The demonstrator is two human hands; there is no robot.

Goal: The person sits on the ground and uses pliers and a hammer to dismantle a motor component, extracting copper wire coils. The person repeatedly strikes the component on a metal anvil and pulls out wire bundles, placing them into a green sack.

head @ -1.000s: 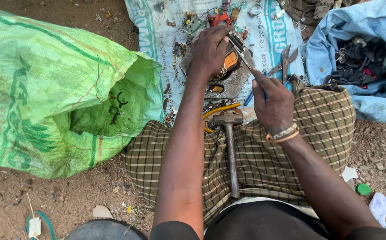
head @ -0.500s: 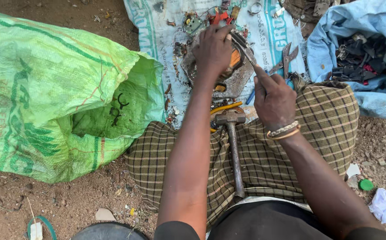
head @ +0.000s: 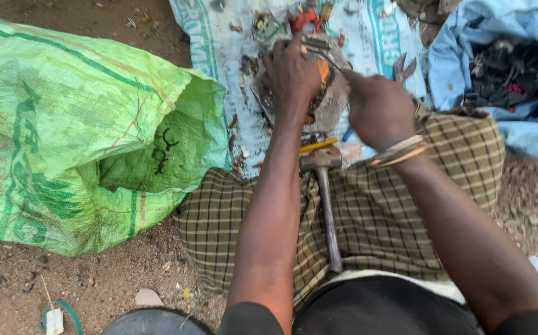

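Prying at scrap part [head: 324, 93], upper centre of frame: left hand [head: 290, 74] clamps it, right hand [head: 377, 108] closed on thin tool [head: 328, 59]; next needs firmer leverage

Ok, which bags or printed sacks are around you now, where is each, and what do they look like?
Green woven sack: left, on its side, mouth open, dark print.
White printed sack: flat under the scrap, teal lettering.
Blue sack: upper right, open, holding dark parts.
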